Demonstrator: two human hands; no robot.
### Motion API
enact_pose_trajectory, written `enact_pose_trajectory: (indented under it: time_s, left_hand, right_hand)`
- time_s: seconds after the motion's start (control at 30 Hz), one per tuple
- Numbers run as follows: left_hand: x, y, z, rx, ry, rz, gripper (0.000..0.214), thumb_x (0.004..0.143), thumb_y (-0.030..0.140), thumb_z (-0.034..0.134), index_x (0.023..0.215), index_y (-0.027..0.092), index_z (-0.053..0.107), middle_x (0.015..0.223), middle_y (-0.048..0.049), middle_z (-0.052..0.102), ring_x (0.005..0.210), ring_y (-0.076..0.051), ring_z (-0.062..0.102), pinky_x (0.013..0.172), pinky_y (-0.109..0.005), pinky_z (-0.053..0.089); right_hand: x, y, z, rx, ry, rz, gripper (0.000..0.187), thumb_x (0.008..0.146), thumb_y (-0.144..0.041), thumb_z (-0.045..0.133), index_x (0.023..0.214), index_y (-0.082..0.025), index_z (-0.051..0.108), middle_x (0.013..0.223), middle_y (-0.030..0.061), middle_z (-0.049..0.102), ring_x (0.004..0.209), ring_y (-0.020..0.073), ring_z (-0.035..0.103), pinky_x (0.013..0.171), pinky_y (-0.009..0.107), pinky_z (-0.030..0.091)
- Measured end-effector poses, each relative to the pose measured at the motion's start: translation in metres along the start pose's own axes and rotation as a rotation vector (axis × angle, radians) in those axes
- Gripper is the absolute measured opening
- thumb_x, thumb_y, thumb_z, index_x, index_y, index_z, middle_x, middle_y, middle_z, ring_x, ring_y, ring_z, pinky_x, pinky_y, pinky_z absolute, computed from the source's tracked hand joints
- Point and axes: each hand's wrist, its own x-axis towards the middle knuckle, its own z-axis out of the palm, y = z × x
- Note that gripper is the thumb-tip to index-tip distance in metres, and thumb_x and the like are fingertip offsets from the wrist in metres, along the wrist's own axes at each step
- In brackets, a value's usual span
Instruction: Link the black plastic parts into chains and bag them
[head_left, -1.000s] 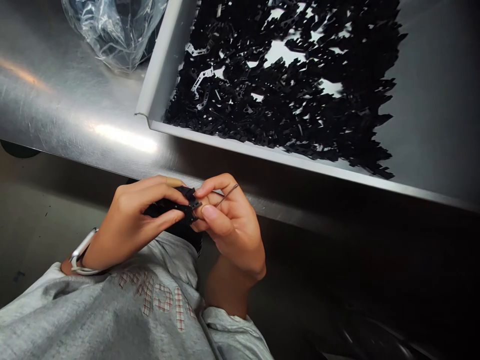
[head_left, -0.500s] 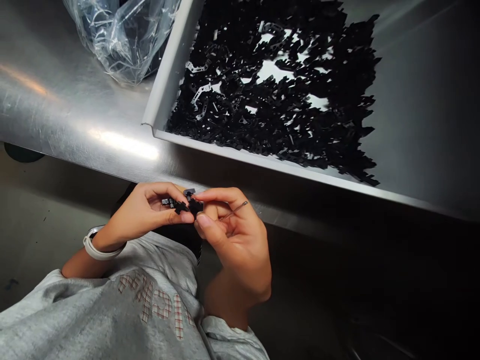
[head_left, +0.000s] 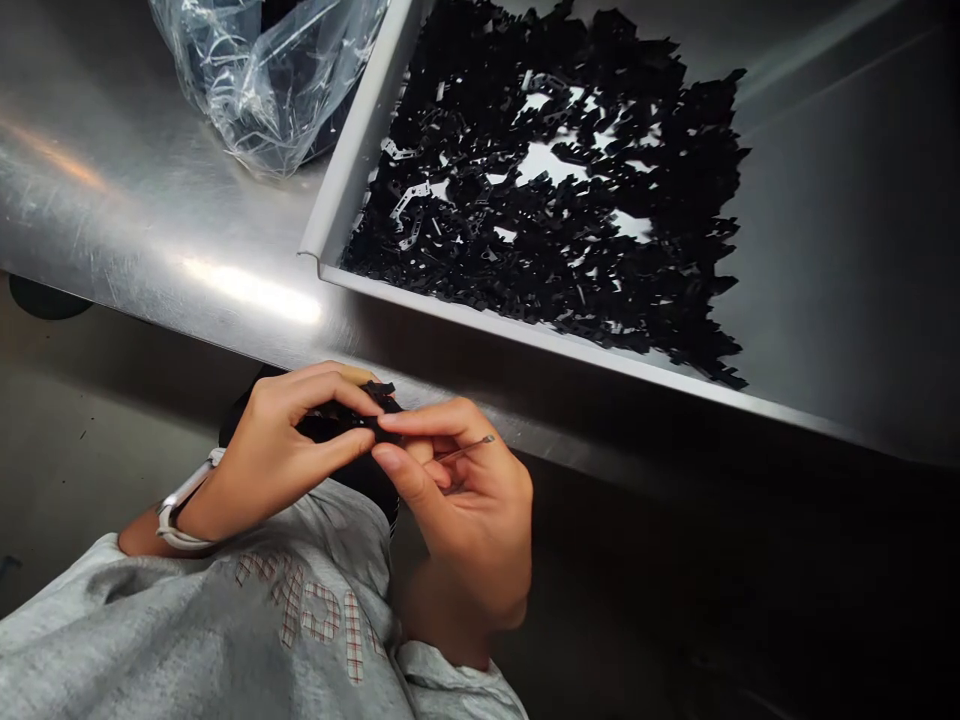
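A small black plastic part [head_left: 381, 392] is pinched between my two hands, just over the near edge of the table. My left hand [head_left: 289, 425] grips it from the left with thumb and fingers closed. From the right, the thumb and forefinger of my right hand [head_left: 461, 490] press on its end. A thin metal rod [head_left: 471, 447] lies across my right palm, tucked under the bent fingers, with its tip sticking out to the right. Fingers hide much of the part, so its full shape cannot be made out.
A white tray [head_left: 540, 340] holds a heap of black plastic pieces [head_left: 480, 230] beyond my hands. Left of it a clear plastic bag [head_left: 277, 90] with dark contents rests on the metal table [head_left: 150, 210]. Deep shadow covers the lower right.
The black part has been turned between my fingers and now shows less. My right hand has dropped slightly, and my left wrist has rotated. The view has shifted a little.
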Motion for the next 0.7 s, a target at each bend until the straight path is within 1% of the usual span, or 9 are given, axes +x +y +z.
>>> enact_pose_trajectory:
  time_s: [0.1, 0.2, 0.27, 0.3, 0.47, 0.5, 0.57, 0.63, 0.7]
  left_hand:
    - [-0.001, 0.001, -0.001, 0.02, -0.001, 0.015, 0.013, 0.079, 0.006, 0.074, 0.078, 0.019, 0.072, 0.089, -0.0047, 0.081, 0.087, -0.017, 0.077, 0.08, -0.025, 0.062]
    - [-0.001, 0.001, -0.001, 0.028, -0.004, 0.016, 0.013, 0.078, 0.006, 0.075, 0.079, 0.018, 0.072, 0.089, -0.0042, 0.081, 0.086, -0.017, 0.077, 0.08, -0.024, 0.061]
    - [-0.001, -0.001, -0.001, 0.024, -0.005, 0.013, 0.013, 0.078, 0.005, 0.076, 0.079, 0.018, 0.073, 0.09, -0.0042, 0.081, 0.086, -0.016, 0.077, 0.08, -0.023, 0.061]
    - [-0.001, -0.001, 0.0, 0.019, -0.005, 0.01, 0.013, 0.078, 0.005, 0.076, 0.079, 0.018, 0.073, 0.09, -0.0042, 0.081, 0.086, -0.016, 0.077, 0.08, -0.023, 0.061]
    - [0.0, -0.002, -0.001, 0.001, -0.036, -0.027, 0.012, 0.078, 0.006, 0.074, 0.078, 0.018, 0.071, 0.092, -0.0058, 0.081, 0.087, -0.018, 0.077, 0.082, -0.026, 0.061]
    - [0.0, -0.002, -0.002, 0.009, -0.042, -0.026, 0.012, 0.078, 0.006, 0.074, 0.078, 0.018, 0.071, 0.092, -0.006, 0.081, 0.087, -0.018, 0.077, 0.082, -0.027, 0.061]
    - [-0.001, -0.002, -0.002, 0.049, -0.038, 0.009, 0.012, 0.079, 0.006, 0.073, 0.081, 0.018, 0.071, 0.093, -0.0056, 0.08, 0.087, -0.018, 0.076, 0.082, -0.025, 0.061]
    - [-0.002, -0.002, -0.002, 0.134, -0.003, 0.089, 0.012, 0.082, 0.006, 0.072, 0.085, 0.018, 0.07, 0.094, -0.0051, 0.08, 0.089, -0.016, 0.076, 0.082, -0.024, 0.06]
    - [-0.005, -0.003, -0.001, 0.257, 0.055, 0.192, 0.011, 0.086, 0.007, 0.07, 0.088, 0.018, 0.069, 0.097, -0.0057, 0.079, 0.093, -0.016, 0.075, 0.084, -0.025, 0.059]
  right_hand:
    - [0.003, 0.002, 0.001, 0.12, 0.011, 0.057, 0.012, 0.083, -0.032, 0.08, 0.083, -0.023, 0.072, 0.052, -0.0093, 0.036, 0.046, 0.0068, 0.024, 0.044, 0.023, 0.023]
    - [0.007, 0.004, 0.001, 0.211, 0.033, 0.063, 0.018, 0.081, -0.036, 0.082, 0.077, -0.021, 0.073, 0.051, -0.0066, 0.045, 0.043, 0.0062, 0.027, 0.041, 0.022, 0.02]
    - [0.009, 0.006, 0.001, 0.242, 0.041, 0.061, 0.019, 0.083, -0.036, 0.082, 0.076, -0.021, 0.073, 0.053, -0.0053, 0.051, 0.042, 0.0047, 0.026, 0.04, 0.022, 0.017]
    - [0.01, 0.007, 0.001, 0.257, 0.037, 0.063, 0.019, 0.084, -0.036, 0.081, 0.076, -0.02, 0.073, 0.053, -0.0057, 0.05, 0.042, 0.0042, 0.024, 0.04, 0.021, 0.017]
    - [0.011, 0.01, -0.001, 0.375, -0.004, 0.02, 0.014, 0.095, -0.032, 0.07, 0.084, -0.022, 0.07, 0.05, -0.0116, 0.029, 0.041, 0.0045, 0.018, 0.041, 0.021, 0.018]
    - [0.01, 0.01, -0.001, 0.372, -0.001, -0.001, 0.012, 0.095, -0.031, 0.07, 0.086, -0.023, 0.07, 0.051, -0.0117, 0.028, 0.042, 0.0047, 0.018, 0.041, 0.021, 0.018]
    - [0.009, 0.011, -0.002, 0.327, 0.003, -0.041, 0.006, 0.09, -0.025, 0.075, 0.089, -0.025, 0.069, 0.053, -0.0119, 0.027, 0.045, 0.0052, 0.019, 0.043, 0.021, 0.019]
    - [0.008, 0.011, -0.002, 0.254, 0.001, -0.075, 0.021, 0.081, -0.015, 0.081, 0.093, -0.027, 0.069, 0.057, -0.0121, 0.026, 0.047, 0.0056, 0.022, 0.046, 0.021, 0.021]
    - [0.007, 0.012, -0.001, 0.152, 0.021, -0.098, 0.032, 0.076, -0.008, 0.082, 0.096, -0.027, 0.068, 0.059, -0.012, 0.026, 0.049, 0.0056, 0.026, 0.047, 0.021, 0.023]
